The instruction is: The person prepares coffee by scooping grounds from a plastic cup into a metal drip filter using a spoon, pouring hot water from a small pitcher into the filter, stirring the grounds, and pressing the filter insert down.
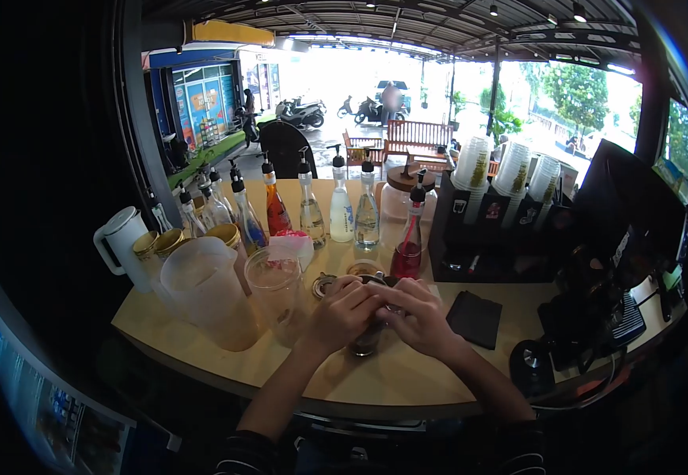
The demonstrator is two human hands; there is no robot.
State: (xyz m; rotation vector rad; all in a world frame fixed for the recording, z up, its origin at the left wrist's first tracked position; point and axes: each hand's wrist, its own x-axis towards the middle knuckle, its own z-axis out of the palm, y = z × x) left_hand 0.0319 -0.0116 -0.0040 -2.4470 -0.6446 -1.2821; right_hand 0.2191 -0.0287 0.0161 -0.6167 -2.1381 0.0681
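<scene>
Both hands meet over a small dark glass or jar [364,342] near the counter's front edge. My left hand [344,314] has its fingers bent together at the top of it, and my right hand [417,317] closes in from the other side, fingertips touching the left ones. What the fingertips pinch is hidden. Left of my hands stands a clear plastic cup [277,297], beside a large translucent pitcher [205,289]. Just behind them lie a round metal lid [324,285] and a round tan-topped item [366,268]. A bottle of red liquid [409,249] is upright behind my right hand.
Pump bottles [340,206] line the back of the wooden counter [336,380]. A white jug [126,245] and gold-rimmed cups are at left. To the right are a black cup rack [486,237], a dark flat pad [475,319] and a monitor [625,210]. A person [391,101] stands outside.
</scene>
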